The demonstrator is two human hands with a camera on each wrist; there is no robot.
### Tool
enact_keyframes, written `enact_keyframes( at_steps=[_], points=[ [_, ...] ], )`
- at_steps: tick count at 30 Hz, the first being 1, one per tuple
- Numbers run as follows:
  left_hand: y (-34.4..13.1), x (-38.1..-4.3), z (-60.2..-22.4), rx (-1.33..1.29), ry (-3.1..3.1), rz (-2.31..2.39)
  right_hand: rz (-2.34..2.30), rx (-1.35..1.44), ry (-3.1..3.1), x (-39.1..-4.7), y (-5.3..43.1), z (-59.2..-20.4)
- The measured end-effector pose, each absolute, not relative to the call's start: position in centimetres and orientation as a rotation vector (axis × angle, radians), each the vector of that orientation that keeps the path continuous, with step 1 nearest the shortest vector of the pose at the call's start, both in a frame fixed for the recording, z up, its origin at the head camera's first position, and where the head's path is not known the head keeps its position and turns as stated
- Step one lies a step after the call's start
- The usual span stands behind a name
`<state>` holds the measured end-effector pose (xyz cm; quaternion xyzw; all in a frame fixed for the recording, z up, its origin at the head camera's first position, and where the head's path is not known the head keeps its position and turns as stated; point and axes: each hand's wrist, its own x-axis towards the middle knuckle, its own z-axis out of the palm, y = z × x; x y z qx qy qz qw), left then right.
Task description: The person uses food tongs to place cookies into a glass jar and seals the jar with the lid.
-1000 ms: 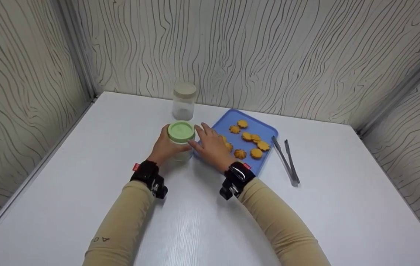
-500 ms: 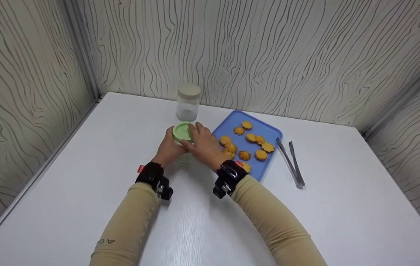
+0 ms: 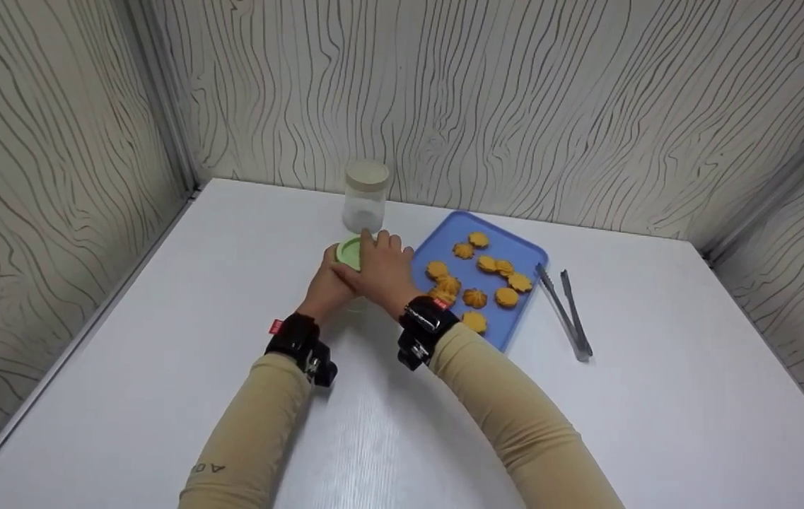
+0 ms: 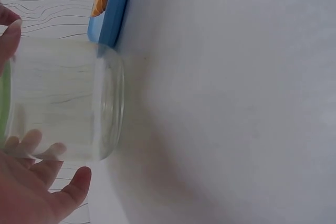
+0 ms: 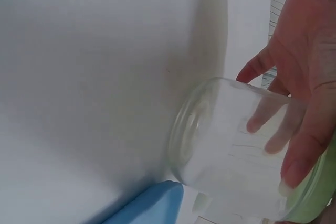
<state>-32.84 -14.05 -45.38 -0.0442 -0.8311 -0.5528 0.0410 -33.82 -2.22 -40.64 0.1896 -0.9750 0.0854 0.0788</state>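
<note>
A clear jar (image 4: 58,93) with a pale green lid (image 3: 349,253) stands upright on the white table. My left hand (image 3: 327,288) grips the jar from the left, and some of its fingers show through the glass in the right wrist view. My right hand (image 3: 384,272) holds the lid from above, its fingers over the right side and its thumb at the near edge. The hands hide most of the jar in the head view. No contents show through the glass.
Behind stands a second clear jar (image 3: 365,205) with a beige lid. A blue tray (image 3: 437,244) bearing several golden cookies (image 3: 474,297) lies just right of the hands. Metal tongs (image 3: 570,318) lie spread apart beyond the tray. Patterned walls (image 3: 402,106) enclose the table.
My right hand has moved from the lid's right rim to farther over its top, and its wrist has swung leftward. The left hand keeps its grip on the jar.
</note>
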Motion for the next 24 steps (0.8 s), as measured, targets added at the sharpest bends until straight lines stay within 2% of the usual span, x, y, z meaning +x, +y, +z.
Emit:
enact_keyframes(
  at_steps=[9,15,24],
  points=[
    [-14.2,-33.0,-45.3,-0.158,-2.613,-1.639,0.135,0.614,-2.898,-34.7,-2.6,-40.5],
    [-14.7,-32.9,-45.2,-0.102,-2.636,-1.683,0.138,0.765,-2.871,-35.2,-2.2,-40.4],
    [-14.9,-33.2,-45.2,-0.176,-2.653,-1.719,-0.023,1.010,-2.925,-36.1,-1.3,-39.1]
  ],
)
